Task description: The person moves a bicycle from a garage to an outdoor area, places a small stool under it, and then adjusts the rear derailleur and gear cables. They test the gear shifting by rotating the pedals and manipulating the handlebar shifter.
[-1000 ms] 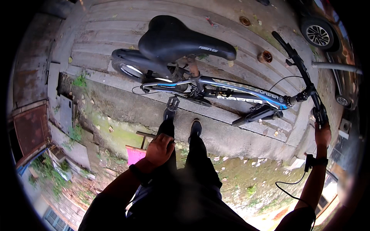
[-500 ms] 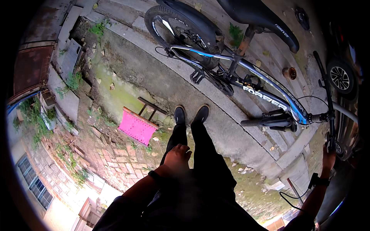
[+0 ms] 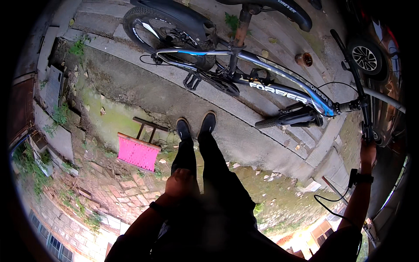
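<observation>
My right hand is closed round the near end of the black handlebar of a bicycle with a dark frame and blue and white trim. The bicycle stands side-on before me, saddle at the top, front wheel to the right. My left hand is low over my left thigh, off the bicycle, its fingers curled; whatever may be inside them is hidden. A black strapped device with a cable is on my right wrist.
A pink-seated folding stool is left of my feet. A car and a grey pole are at the right, a rusty can behind the bicycle. A concrete ledge, weeds, broken bricks and a rusty panel lie around.
The view has swung, bringing the pink stool fully into sight. My feet show farther from the pedal and closer in. My right hand stays on the handlebar; my left hand stays low by my leg.
</observation>
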Motion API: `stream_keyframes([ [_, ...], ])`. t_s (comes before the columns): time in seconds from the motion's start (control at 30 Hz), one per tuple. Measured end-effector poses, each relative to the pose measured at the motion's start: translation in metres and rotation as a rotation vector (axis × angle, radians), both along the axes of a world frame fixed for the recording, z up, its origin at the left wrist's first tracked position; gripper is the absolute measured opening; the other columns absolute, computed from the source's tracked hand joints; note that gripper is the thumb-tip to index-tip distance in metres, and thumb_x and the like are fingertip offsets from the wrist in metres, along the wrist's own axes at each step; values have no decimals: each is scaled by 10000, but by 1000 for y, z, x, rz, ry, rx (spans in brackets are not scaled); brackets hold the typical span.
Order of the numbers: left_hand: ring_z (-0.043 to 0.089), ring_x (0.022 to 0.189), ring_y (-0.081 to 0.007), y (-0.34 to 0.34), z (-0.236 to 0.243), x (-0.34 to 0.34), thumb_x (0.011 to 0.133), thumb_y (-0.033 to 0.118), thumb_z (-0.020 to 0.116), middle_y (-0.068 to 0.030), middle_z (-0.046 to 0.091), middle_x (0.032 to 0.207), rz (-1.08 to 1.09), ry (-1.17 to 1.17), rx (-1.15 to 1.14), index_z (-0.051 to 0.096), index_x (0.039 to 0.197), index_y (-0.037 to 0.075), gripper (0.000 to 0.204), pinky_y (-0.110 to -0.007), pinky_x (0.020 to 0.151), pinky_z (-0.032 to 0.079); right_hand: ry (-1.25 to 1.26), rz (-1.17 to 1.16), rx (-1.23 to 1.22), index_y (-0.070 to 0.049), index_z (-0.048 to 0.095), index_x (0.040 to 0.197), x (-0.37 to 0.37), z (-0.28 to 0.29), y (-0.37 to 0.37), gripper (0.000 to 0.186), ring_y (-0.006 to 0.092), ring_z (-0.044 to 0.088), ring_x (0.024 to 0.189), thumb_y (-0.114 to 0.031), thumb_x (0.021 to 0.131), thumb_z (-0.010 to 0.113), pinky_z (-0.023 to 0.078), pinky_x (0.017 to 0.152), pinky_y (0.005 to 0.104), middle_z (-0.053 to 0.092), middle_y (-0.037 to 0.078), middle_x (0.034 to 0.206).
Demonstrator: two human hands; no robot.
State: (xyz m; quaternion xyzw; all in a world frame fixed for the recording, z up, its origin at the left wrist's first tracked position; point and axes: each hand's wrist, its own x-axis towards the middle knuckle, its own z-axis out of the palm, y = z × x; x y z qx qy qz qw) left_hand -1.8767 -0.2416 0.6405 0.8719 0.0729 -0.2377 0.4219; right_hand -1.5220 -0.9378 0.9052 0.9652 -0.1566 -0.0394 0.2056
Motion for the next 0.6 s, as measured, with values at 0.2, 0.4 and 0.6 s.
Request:
stream_keyframes([
  [0.2, 642, 828, -402, 4, 8, 14, 895, 185, 642, -168, 642, 956, -26, 50, -32, 575, 1027, 59, 195, -506, 694, 550, 24, -79, -142, -86, 589, 1233, 8, -3, 39, 529, 454, 653, 1011, -450, 867, 702, 521, 836, 531, 688, 242, 1117],
  [0.4, 638, 830, -396, 9, 1, 19, 899, 183, 636, -166, 644, 935, -94, -1, -6, 578, 1028, 59, 188, -496, 696, 545, 10, -48, -6, -68, 633, 1218, 6, 4, 51, 618, 437, 663, 1037, -522, 813, 744, 533, 859, 511, 707, 221, 1101],
  [0.6, 641, 825, -387, 1, 5, 25, 894, 181, 641, -166, 645, 925, -114, -6, 11, 592, 992, 60, 163, -492, 691, 547, 9, -52, 0, -66, 636, 1236, 10, 4, 56, 644, 424, 663, 1056, -536, 809, 747, 530, 877, 482, 709, 208, 1118],
])
